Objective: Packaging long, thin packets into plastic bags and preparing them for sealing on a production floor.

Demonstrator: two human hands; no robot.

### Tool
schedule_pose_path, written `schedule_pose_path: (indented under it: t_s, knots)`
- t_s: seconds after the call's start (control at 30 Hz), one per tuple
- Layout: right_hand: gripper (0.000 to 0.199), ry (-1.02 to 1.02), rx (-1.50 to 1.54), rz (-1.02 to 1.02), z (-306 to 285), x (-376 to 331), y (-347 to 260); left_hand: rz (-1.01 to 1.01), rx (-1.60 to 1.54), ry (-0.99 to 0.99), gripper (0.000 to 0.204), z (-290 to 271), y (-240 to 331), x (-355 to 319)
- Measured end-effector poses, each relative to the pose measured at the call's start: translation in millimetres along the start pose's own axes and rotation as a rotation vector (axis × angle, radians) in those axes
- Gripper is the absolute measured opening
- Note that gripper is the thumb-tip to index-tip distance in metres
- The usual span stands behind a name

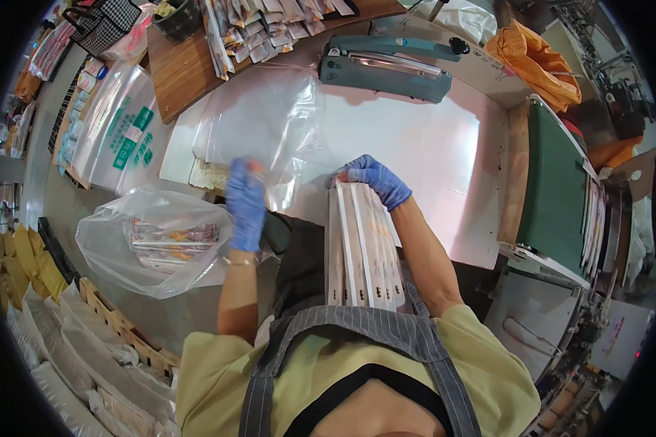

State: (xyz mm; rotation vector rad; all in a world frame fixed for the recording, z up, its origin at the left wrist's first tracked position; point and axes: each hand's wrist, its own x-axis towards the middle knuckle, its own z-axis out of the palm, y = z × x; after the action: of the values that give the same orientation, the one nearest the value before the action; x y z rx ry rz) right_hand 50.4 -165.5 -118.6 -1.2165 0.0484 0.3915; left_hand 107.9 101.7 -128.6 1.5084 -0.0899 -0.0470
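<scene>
My right hand (377,179), in a blue knitted glove, is closed over the far end of a bundle of long, flat, whitish packets (363,247). The bundle stretches back against my striped apron, its packets side by side on edge. To the left, my left hand (246,207), gloved the same way, is smeared by motion, so its grip is unclear. It is raised beside clear plastic bags (259,120) spread on the white worktop (430,153). Below and left of that hand, an open clear bag (102,237) holds more packets (171,237) with orange and purple printing.
A grey-green bar heat sealer (386,69) stands at the worktop's back. Many packets (270,29) lie heaped on a brown wooden board (175,84). At left is a stack of clear bags (116,127) with green print; at right, a green panel (550,182) and an orange sack (536,62).
</scene>
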Motion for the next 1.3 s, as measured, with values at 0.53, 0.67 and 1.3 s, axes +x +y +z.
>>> schedule_pose_path:
  t_s: [0.53, 0.67, 1.3]
  knots:
    - [0.021, 0.327, -0.587, -0.235, 14, -41, 19, -0.051, 0.777, -0.478, 0.032, 73, -3, -64]
    - [0.095, 0.534, -0.078, -0.168, 69, -136, 51, 0.633, 0.836, -0.430, 0.037, 58, -1, -126]
    - [0.026, 1.045, -1.659, -0.862, 45, -182, -223, 0.238, 0.069, -0.639, 0.007, 186, 237, 34]
